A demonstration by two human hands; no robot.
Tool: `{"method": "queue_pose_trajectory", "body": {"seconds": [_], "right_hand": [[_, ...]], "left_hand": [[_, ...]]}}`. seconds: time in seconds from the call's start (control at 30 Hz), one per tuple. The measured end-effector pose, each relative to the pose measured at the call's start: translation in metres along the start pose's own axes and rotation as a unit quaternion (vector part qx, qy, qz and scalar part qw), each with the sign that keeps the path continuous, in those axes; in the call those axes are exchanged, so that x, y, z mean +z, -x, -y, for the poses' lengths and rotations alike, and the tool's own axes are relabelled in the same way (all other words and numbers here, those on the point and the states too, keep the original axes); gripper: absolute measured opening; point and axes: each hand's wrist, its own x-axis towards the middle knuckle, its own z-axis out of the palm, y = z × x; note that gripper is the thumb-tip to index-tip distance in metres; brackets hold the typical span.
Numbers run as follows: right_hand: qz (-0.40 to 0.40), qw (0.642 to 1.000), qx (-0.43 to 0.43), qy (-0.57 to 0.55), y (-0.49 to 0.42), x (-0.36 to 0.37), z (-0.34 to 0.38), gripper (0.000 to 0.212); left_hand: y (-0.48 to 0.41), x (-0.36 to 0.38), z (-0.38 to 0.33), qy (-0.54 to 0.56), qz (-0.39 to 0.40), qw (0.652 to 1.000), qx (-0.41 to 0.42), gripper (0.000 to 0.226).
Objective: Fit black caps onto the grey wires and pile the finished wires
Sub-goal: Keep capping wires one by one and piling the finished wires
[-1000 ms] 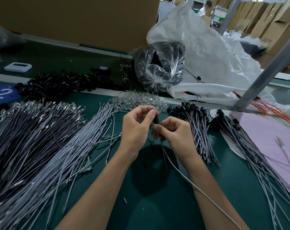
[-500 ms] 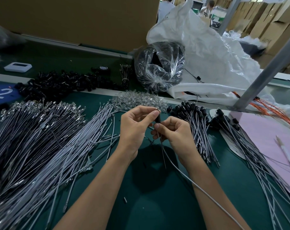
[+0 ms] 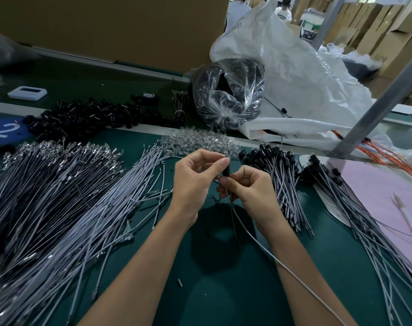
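The green counter (image 3: 224,290) is carrying everything. A white woven sack (image 3: 306,78) is slumping over its far right edge. A broad heap of uncapped grey wires (image 3: 47,208) is covering the left side of the counter, their metal tips pointing toward the far left corner. On the right side, two piles of finished wires (image 3: 285,184) are lying side by side with their black capped ends toward the far edge; the outer pile is running along a pink sheet (image 3: 384,196) at the right edge. A clear bag of black coils (image 3: 228,95) is sitting against the sack near the far edge. Loose black caps (image 3: 87,114) are lying in a long heap along the far left. A smaller heap of clear parts (image 3: 200,142) is resting just beyond the hands.

Above the middle of the counter, the left hand (image 3: 193,182) and the right hand (image 3: 249,189) are meeting. The left grip is pinching the upper end of one black cap (image 3: 226,171) between thumb and forefinger. The right grip is curling round the lower end of that cap and the top of a grey wire (image 3: 271,252). The wire is trailing from the right hand, passing beside the right forearm toward the near right corner.

A white pen (image 3: 407,217) is lying on the pink sheet.
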Motion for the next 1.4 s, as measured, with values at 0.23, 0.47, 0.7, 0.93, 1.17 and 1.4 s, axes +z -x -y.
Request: {"method": "queue_pose_trajectory", "body": {"seconds": [0.23,0.47,0.7,0.93,1.17,1.4], "right_hand": [[-0.002,0.999,-0.014,0.034,-0.0002,-0.0012,-0.0003,0.024],[-0.005,0.999,-0.011,0.035,0.0001,-0.0019,0.0012,0.024],[-0.009,0.999,-0.007,0.042,0.0009,-0.0022,0.0032,0.023],[-0.01,0.998,-0.021,0.053,0.0011,-0.0017,0.0006,0.021],[0.01,1.0,-0.021,0.002,0.002,-0.0015,0.0036,0.019],[0.027,0.999,-0.026,-0.015,0.0026,-0.002,0.0053,0.018]], "left_hand": [[-0.0007,-0.0007,0.0001,-0.009,0.004,1.0,-0.009,0.011],[-0.0043,-0.0068,-0.0051,-0.008,0.02,0.999,-0.03,0.011],[-0.006,-0.0077,-0.0064,-0.012,0.027,0.999,-0.039,0.012],[-0.0055,-0.0071,-0.0034,0.003,-0.004,0.999,-0.042,0.019],[-0.0068,-0.0068,-0.0024,0.06,0.006,0.995,-0.075,0.021],[-0.007,-0.0074,-0.0018,0.103,0.014,0.99,-0.095,0.013]]}}
